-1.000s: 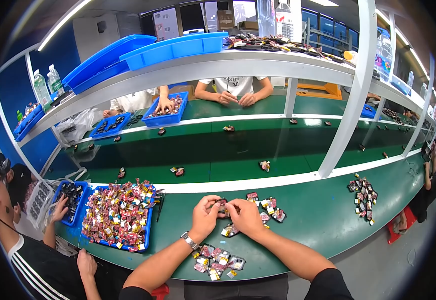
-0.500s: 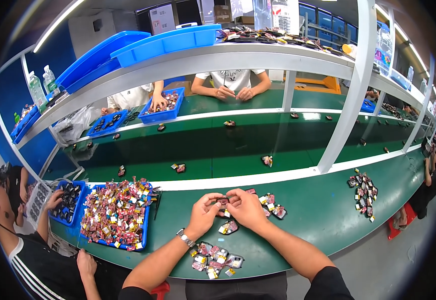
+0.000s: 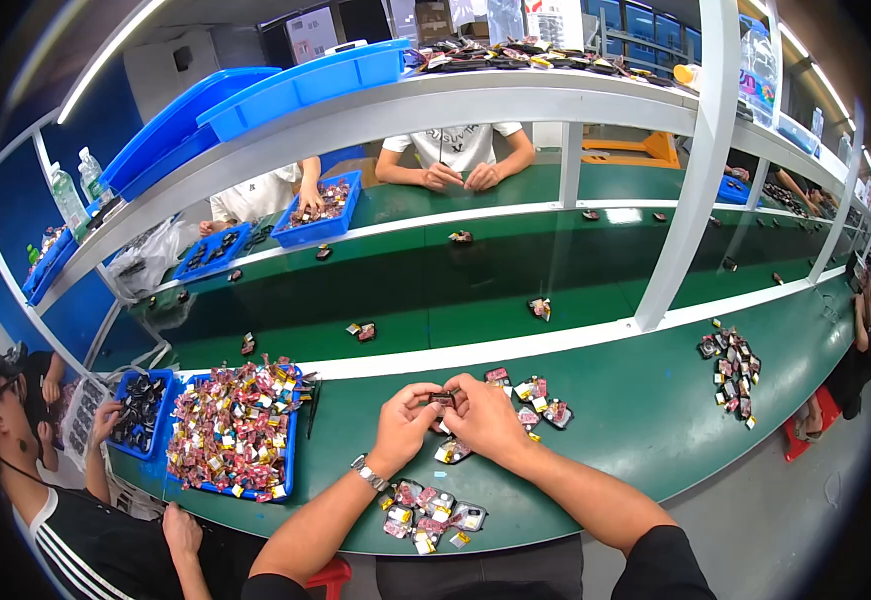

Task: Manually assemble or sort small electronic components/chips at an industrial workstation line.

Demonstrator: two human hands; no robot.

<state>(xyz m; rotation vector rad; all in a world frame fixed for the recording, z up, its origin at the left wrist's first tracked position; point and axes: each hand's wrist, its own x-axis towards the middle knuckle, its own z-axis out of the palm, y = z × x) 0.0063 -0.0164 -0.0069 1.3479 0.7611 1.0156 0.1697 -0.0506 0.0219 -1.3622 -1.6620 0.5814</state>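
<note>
Both hands meet above the green table, pinching a small dark electronic unit (image 3: 443,399) between the fingertips. My left hand (image 3: 404,428), with a metal-banded watch at its wrist, holds the unit's left side. My right hand (image 3: 483,418) grips it from the right, its fingers hiding much of it. Just below the hands lies another unit (image 3: 453,451) with a pink and yellow part. Several similar units (image 3: 557,413) lie beyond my right hand. Nearer my body is a cluster of open black-rimmed units (image 3: 436,513) with small circuit boards and yellow-taped pieces.
Left of my hands, a blue tray (image 3: 293,455) is heaped with small boards; dark tweezers (image 3: 313,405) lie beside it. A co-worker's hand (image 3: 104,422) is near a blue bin of black parts (image 3: 141,405). More units (image 3: 731,370) lie right. A white shelf post (image 3: 691,190) rises ahead.
The whole view has shifted slightly. My hands keep nearly the same pinch on the unit, with the right fingers a little more bent. The co-worker's hand at the left has moved slightly.
</note>
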